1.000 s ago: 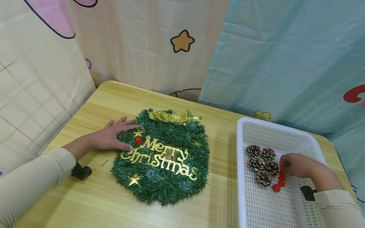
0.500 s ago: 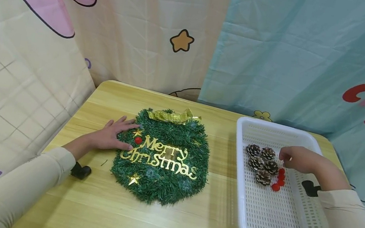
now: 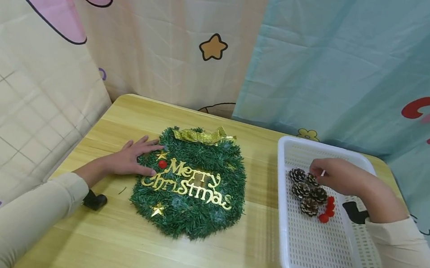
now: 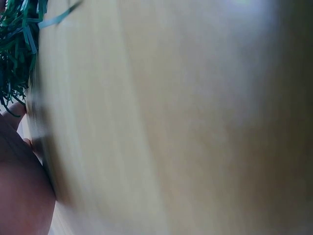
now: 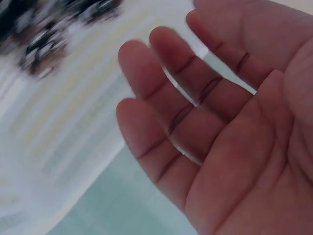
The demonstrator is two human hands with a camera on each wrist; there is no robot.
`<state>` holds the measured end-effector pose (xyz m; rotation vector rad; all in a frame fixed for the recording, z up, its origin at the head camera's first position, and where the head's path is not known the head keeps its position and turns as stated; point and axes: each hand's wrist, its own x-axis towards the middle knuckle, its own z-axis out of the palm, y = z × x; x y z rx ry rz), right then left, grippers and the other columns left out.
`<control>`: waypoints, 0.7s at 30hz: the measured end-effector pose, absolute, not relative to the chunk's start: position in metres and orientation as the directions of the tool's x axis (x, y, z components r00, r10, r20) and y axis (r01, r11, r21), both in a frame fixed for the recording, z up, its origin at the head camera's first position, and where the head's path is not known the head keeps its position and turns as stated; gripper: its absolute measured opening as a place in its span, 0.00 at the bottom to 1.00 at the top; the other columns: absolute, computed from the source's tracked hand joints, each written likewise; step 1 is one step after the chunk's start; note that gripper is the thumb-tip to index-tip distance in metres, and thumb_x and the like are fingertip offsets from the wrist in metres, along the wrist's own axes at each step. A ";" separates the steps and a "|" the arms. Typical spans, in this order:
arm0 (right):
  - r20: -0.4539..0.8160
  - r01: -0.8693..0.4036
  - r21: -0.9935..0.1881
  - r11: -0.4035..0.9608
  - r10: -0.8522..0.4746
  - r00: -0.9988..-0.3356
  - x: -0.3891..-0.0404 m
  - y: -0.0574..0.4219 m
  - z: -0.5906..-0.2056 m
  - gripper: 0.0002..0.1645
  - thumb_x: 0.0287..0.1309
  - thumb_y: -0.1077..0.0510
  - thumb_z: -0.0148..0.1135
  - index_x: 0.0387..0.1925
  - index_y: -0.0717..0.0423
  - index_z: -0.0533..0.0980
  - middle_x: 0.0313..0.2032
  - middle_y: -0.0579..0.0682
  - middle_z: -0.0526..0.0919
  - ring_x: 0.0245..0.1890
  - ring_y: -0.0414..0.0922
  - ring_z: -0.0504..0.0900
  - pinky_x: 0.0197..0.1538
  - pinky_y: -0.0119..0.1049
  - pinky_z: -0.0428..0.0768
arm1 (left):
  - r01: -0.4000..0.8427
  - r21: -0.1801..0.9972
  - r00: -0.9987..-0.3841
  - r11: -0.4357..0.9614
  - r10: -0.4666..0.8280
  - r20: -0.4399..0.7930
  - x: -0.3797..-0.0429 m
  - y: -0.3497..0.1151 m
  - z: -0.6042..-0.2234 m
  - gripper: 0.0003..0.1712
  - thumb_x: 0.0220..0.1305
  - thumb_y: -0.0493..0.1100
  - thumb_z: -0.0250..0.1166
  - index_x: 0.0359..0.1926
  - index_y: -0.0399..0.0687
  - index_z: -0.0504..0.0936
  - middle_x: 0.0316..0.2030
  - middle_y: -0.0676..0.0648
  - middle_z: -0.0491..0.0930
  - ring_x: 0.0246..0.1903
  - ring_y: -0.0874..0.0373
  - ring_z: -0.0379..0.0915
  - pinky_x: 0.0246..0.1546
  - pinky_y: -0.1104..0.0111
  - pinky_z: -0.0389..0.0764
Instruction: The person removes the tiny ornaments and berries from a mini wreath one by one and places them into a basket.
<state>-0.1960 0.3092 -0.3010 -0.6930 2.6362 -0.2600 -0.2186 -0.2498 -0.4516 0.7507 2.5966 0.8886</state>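
Observation:
On the table lies a green tinsel wreath [image 3: 183, 218] with gold "Merry Christmas" lettering [image 3: 192, 183], gold stars and one red pom-pom [image 3: 162, 164]. My left hand [image 3: 130, 159] rests on the wreath's left edge, fingers spread. Over the back of the white basket [image 3: 283, 251], my right hand [image 3: 338, 173] pinches a small red pom-pom between thumb and forefinger; only a speck of its red shows. The other fingers [image 5: 142, 127] are loosely bent in the right wrist view. Below that hand sit several pine cones [image 3: 300, 190] and a row of several red pom-poms [image 3: 329, 206].
A gold ribbon bow [image 3: 202, 137] tops the wreath. Patterned curtains [image 3: 163, 32] hang behind and beside the wooden table [image 3: 165, 263]. In the left wrist view, green strands [image 4: 19, 54] and bare wood grain [image 4: 146, 122] show.
My right hand has lifted from the row of red pom-poms and moved left over the pine cones, with a red pom-pom in its fingers. The left hand has stayed put.

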 end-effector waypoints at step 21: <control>-0.181 -0.710 -0.315 0.630 -0.774 -0.606 -0.195 0.184 -0.288 0.09 0.65 0.68 0.61 0.43 0.52 0.78 0.43 0.47 0.81 0.41 0.43 0.81 0.45 0.42 0.80 | 0.386 0.639 -0.824 0.665 0.561 -0.086 -0.217 -0.250 -0.451 0.50 0.60 0.62 0.70 0.77 0.56 0.59 0.77 0.40 0.46 0.75 0.37 0.25 0.66 0.35 0.25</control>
